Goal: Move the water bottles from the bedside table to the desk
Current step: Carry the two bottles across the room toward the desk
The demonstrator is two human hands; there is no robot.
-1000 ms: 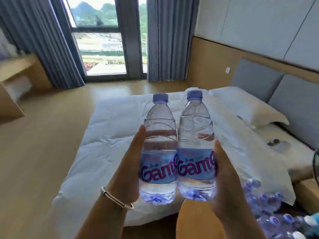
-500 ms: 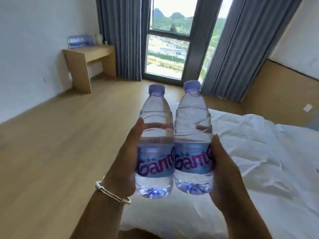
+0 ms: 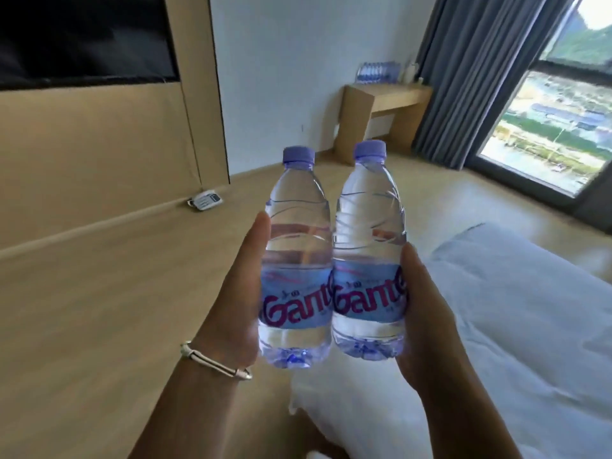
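Two clear water bottles with purple caps and blue labels stand upright side by side in front of me, touching each other. My left hand (image 3: 236,293), with a silver bracelet on the wrist, grips the left bottle (image 3: 298,260). My right hand (image 3: 422,313) grips the right bottle (image 3: 369,253). The wooden desk (image 3: 384,104) stands against the far wall beside the curtain, with a row of several bottles (image 3: 377,71) on its top. The bedside table is out of view.
A white bed (image 3: 496,326) lies at the lower right. Wooden floor (image 3: 99,309) stretches from me toward the desk. A small white device (image 3: 207,200) lies on the floor by the wall panel. Grey curtains (image 3: 470,77) and a window (image 3: 556,127) are at the right.
My view has swung left from the bed and window toward the wall and desk. Both hands keep the bottles held up in the same way.
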